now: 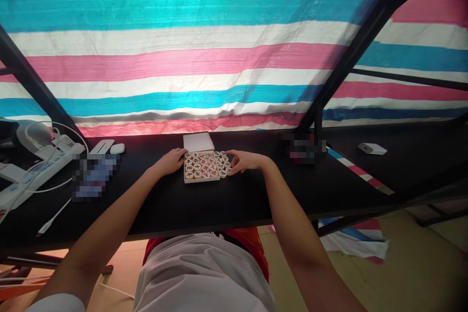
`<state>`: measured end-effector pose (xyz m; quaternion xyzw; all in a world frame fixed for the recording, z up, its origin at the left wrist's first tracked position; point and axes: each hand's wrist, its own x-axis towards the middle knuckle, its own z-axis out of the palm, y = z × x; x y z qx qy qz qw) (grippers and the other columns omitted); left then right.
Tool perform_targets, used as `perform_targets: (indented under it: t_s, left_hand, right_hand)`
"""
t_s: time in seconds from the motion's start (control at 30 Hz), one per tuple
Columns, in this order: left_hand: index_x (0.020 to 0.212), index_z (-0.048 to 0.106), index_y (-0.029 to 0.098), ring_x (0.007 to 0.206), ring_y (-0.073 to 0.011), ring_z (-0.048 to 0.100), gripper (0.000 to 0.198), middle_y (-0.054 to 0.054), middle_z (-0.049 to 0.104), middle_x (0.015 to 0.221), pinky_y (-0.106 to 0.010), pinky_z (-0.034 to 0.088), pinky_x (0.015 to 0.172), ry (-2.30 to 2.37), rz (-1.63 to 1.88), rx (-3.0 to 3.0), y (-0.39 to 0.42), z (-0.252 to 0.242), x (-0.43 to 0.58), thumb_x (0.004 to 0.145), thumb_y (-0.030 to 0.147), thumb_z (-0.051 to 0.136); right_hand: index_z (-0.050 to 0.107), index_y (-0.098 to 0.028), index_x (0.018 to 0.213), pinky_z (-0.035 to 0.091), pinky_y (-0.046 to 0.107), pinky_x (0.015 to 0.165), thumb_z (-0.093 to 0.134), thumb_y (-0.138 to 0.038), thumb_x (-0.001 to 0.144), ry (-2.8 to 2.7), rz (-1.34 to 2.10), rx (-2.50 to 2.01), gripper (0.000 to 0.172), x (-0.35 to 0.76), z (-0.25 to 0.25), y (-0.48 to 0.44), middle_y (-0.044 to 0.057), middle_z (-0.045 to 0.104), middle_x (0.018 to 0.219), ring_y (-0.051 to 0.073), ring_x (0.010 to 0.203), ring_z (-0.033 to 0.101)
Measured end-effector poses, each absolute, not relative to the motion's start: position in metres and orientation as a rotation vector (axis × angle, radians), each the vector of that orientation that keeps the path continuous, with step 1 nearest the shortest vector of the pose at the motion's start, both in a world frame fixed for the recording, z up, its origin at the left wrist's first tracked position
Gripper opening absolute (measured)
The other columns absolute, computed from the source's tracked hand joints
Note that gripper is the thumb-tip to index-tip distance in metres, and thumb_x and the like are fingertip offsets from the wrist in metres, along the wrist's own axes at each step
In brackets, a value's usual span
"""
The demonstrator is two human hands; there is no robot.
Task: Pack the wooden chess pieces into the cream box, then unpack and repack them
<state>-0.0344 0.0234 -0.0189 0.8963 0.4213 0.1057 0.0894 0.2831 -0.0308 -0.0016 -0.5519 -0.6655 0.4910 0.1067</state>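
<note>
Both hands at a shallow box of round game pieces on the black surface (pixel 226 204).

The left hand (pixel 171 162) rests against the left wall of the pale, square wooden box (pixel 202 178), fingers curled loosely on its edge, bracing it without clenching. Inside lie round cream wooden discs with red and black characters (pixel 202 165), and the box's flat white lid (pixel 198 142) lies just behind. The right hand (pixel 244 161) has its grip on the loose discs (pixel 224 162) beside the box's right wall. I judge it best to steady the box firmly and slide the discs in flat.
</note>
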Motion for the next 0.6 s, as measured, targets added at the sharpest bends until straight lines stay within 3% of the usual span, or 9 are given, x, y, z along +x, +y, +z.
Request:
perform_targets:
  t_s: [0.27, 0.43, 0.6]
  left_hand:
    - [0.122, 0.051, 0.016, 0.114, -0.025, 0.052, 0.039, -0.012, 0.057, 0.122, -0.037, 0.041, 0.099, 1.252, 0.303, 2.681, 0.025, -0.02, -0.035, 0.087, 0.026, 0.038]
    - [0.123, 0.051, 0.018, 0.114, -0.0253, 0.053, 0.039, -0.011, 0.057, 0.124, -0.038, 0.043, 0.097, 1.275, 0.293, 2.665, 0.023, -0.019, -0.035, 0.087, 0.027, 0.039]
    - [0.123, 0.051, 0.019, 0.114, -0.0253, 0.053, 0.039, -0.011, 0.057, 0.123, -0.038, 0.043, 0.097, 1.27, 0.319, 2.666, 0.025, -0.022, -0.036, 0.087, 0.028, 0.039]
  right_hand:
    - [0.029, -0.019, 0.143, 0.049, 0.024, 0.064, 0.078, -0.047, 0.061, -1.962, 1.342, -1.689, 0.099, 0.285, 0.002, -0.032, 0.005, 0.061, 0.092, 0.016, 0.079, 0.058]
    - [0.058, -0.018, 0.119, 0.046, 0.029, 0.073, 0.063, -0.049, 0.077, -2.066, 0.618, -1.537, 0.052, 0.26, 0.008, -0.035, 0.003, 0.06, 0.085, 0.016, 0.077, 0.056]
    - [0.067, -0.022, 0.109, 0.041, 0.033, 0.092, 0.056, -0.036, 0.086, -2.261, 0.306, -1.092, 0.029, 0.205, 0.004, -0.047, 0.009, 0.061, 0.108, 0.021, 0.103, 0.054]
